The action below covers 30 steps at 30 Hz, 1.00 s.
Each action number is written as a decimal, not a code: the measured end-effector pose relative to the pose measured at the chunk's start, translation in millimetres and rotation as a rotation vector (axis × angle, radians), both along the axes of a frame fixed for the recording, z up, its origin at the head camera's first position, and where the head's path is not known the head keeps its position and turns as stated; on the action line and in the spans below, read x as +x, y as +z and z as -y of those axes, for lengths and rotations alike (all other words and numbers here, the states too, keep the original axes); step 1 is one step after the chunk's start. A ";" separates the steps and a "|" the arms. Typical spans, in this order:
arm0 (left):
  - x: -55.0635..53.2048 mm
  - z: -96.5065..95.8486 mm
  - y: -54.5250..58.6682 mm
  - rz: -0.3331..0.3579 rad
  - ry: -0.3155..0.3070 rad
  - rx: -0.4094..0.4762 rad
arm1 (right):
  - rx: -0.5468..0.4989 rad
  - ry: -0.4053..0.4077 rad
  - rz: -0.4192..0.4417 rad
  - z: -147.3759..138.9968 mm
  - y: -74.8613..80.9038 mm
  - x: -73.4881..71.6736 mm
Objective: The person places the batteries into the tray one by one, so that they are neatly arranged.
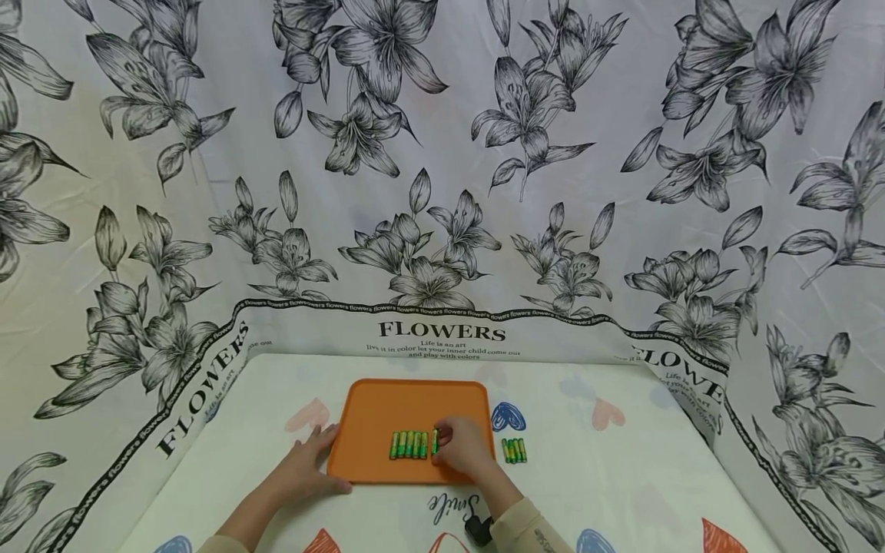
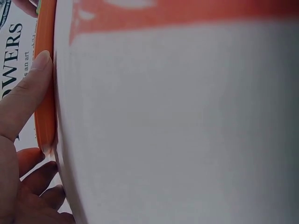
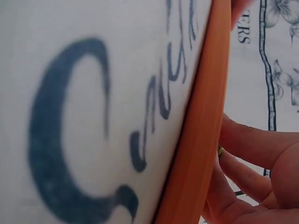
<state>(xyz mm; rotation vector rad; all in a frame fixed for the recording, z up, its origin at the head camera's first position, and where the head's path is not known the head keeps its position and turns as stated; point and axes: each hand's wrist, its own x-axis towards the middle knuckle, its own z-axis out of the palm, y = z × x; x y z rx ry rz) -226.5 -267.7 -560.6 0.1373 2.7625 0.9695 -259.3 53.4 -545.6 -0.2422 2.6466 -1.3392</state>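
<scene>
- Left hand [image 1: 304,465] at the tray's near-left corner; thumb lies against the near rim, a finger touches the left side. Digits loosely extended, steadying contact only, none wrapped round.
- Orange tray [image 1: 415,403] lies flat on the surface [image 1: 553,507], which has a pale cover printed with hearts.
- Five green-and-yellow batteries [image 1: 408,445] in the tray, right of its middle: side by side in one row, long axes running near to far.
- Single battery [image 1: 435,441] just right of that row, similarly aligned; whether it touches the tray floor, cannot tell.
- Right hand [image 1: 462,447] over the tray's right part, pinching that single battery between thumb and fingers.
- Four more batteries [image 1: 514,451] grouped close together on the surface, just right of the tray.
</scene>
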 end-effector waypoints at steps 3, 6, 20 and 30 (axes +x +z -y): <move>-0.5 0.1 -0.7 -0.005 0.001 -0.003 | 0.019 -0.006 0.003 3.5 0.1 1.1; 0.4 0.0 -0.7 -0.005 0.000 -0.009 | 0.024 -0.004 0.013 5.2 -0.4 2.7; 1.4 -1.1 -1.0 -0.039 -0.013 0.011 | -0.038 0.013 0.028 1.3 0.2 2.9; 2.9 -1.0 2.3 -0.038 -0.016 0.010 | -0.096 -0.047 0.000 -26.8 6.5 7.3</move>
